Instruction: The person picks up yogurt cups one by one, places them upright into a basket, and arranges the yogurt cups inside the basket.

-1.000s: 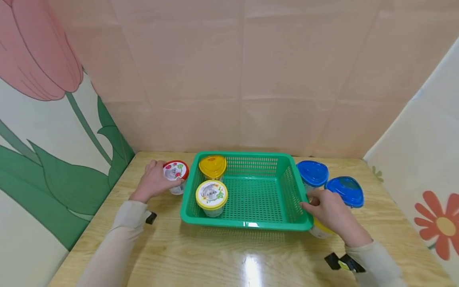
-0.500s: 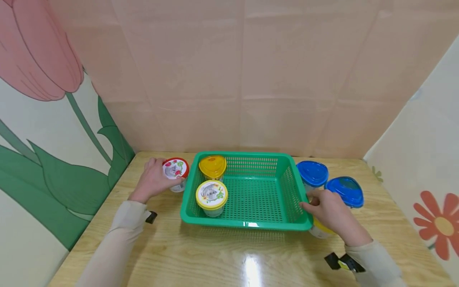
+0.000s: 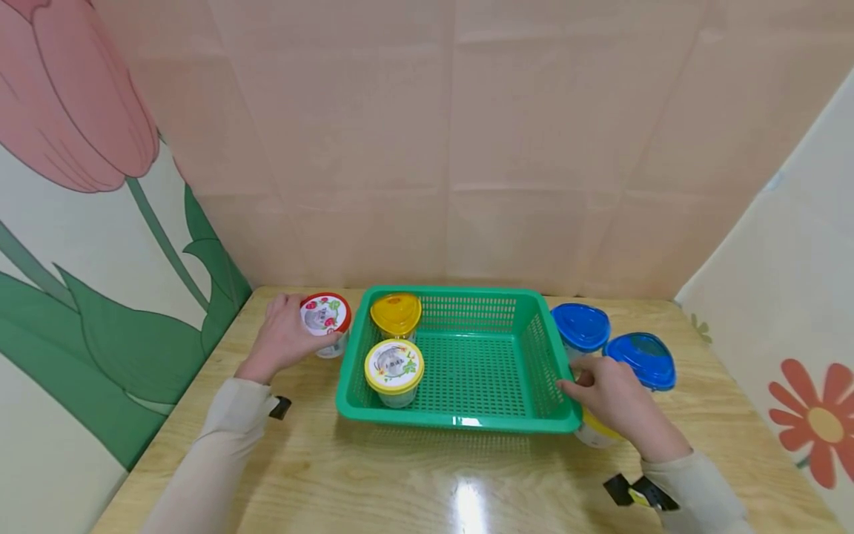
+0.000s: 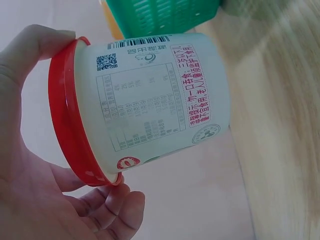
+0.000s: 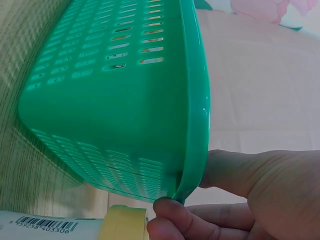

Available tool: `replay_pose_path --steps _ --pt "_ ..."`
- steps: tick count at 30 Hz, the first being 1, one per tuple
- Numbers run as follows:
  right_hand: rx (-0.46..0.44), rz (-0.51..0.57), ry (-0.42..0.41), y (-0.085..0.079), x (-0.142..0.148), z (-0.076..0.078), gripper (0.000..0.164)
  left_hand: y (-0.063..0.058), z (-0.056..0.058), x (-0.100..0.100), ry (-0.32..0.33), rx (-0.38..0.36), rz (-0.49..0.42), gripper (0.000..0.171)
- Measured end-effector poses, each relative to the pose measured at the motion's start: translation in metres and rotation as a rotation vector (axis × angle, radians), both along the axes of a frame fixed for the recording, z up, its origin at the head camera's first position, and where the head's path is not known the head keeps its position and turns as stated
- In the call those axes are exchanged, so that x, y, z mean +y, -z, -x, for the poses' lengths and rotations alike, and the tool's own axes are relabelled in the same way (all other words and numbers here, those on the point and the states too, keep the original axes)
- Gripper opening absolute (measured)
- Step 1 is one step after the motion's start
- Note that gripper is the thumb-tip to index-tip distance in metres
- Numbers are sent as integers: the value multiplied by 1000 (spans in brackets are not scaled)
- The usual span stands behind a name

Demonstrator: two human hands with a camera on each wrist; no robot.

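Red-lidded cup (image 3: 323, 317), one: located just past nine o'clock of green basket (image 3: 474, 371), outside it; lid grasped between thumb and fingers of left hand (image 3: 282, 337). Basket rim: pinched near four o'clock by right hand (image 3: 617, 399). Cup best held level, basket best steadied.

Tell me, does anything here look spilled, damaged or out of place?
No, nothing stands out. In the green basket, the orange-lidded tub and yellow-lidded tub stand upright, lids on. The left hand holds the red-lidded tub. I can't fully judge the half-hidden tub by the right hand.
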State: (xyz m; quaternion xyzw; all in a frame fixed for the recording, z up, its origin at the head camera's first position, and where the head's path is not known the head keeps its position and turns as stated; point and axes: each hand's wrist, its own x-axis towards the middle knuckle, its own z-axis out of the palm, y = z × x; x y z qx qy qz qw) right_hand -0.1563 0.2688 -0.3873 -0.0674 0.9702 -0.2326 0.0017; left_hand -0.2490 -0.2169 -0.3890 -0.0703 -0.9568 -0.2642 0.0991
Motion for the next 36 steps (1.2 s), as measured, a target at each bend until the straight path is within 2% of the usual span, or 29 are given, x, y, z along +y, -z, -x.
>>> replay_pose_path --steps 8,17,26,36 --pt "0 5 -3 0 1 0 25 -6 -3 3 -25 20 -18 90" --pt "19 2 -9 0 0 -1 17 -17 -8 7 -82 19 -31 91" --pt "19 -2 -7 2 2 1 27 -22 -10 11 -69 41 -25 92" --pt "24 3 -15 2 3 2 31 -32 -18 15 -52 72 -16 89"
